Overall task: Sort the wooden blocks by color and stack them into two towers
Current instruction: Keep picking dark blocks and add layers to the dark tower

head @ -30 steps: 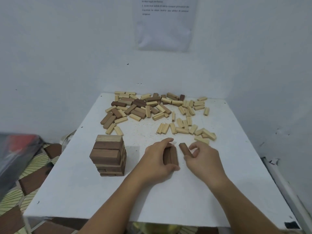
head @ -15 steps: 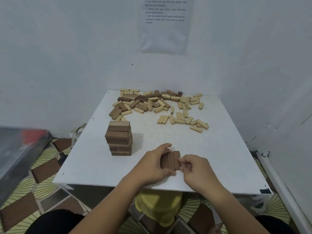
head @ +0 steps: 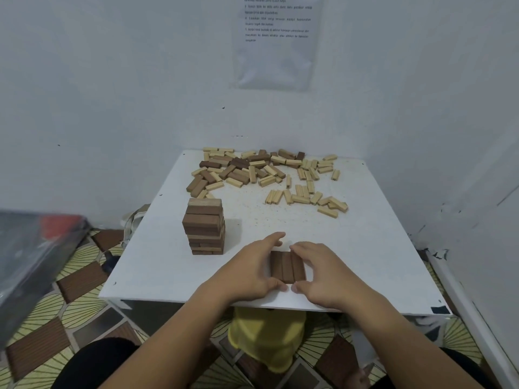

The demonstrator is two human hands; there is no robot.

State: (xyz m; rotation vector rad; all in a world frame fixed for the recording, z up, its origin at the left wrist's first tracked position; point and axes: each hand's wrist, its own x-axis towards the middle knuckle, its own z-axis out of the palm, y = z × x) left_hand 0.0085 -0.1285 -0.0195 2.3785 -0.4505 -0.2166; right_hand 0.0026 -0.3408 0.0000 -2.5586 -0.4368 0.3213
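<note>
Three dark brown blocks (head: 287, 265) lie side by side as a flat row near the table's front edge. My left hand (head: 250, 268) cups the row's left side, thumb at the near end and fingers at the far end. My right hand (head: 323, 272) cups the right side the same way. A tower of dark brown blocks (head: 204, 226) stands to the left of my hands. At the back of the white table (head: 365, 248) lies a mixed pile of dark blocks (head: 238, 167) and light blocks (head: 306, 192).
The table stands in a corner between white walls, with a printed sheet (head: 276, 40) on the back wall. A dark bag (head: 31, 256) sits at the left on the patterned floor. A yellow object (head: 266, 335) is under the table's front edge.
My right hand slid the third dark block against the two held by my left hand. Both hands now enclose the row of three. The camera pulled back and tilted.
</note>
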